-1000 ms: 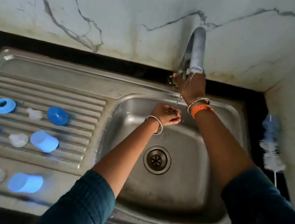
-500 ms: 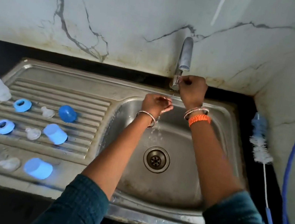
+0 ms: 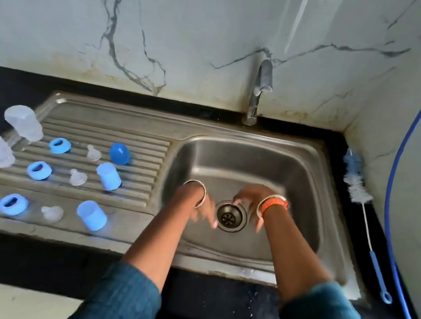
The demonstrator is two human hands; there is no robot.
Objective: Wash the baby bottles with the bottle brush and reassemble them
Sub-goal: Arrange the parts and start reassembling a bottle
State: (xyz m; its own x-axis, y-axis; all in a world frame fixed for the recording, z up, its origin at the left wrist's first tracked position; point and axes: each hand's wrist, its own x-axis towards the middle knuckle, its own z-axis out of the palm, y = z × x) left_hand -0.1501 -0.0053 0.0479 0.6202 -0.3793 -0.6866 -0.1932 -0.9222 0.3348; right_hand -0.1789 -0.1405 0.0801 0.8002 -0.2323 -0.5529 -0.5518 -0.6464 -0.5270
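3 bottles [image 3: 24, 122], 3 rings [image 3: 59, 146], 3 nipples [image 3: 93, 153], 3 caps [image 3: 119, 154], 1 brush [image 3: 356, 188].

Blue caps [image 3: 95, 216] and rings [image 3: 13, 204], grey-veined white wall [image 3: 199, 18], teal sleeves [image 3: 124, 303], orange bangle [image 3: 275, 205].

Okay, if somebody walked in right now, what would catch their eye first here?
Probably both hands, left hand and right hand, empty and blurred over the drain in the steel sink. Next, the blue bottle parts laid in rows on the drainboard at left, and the bottle brush lying untouched on the right.

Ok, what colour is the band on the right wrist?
Orange: the band on the right wrist, beside thin metal bangles, shows in the head view, slightly motion-blurred.
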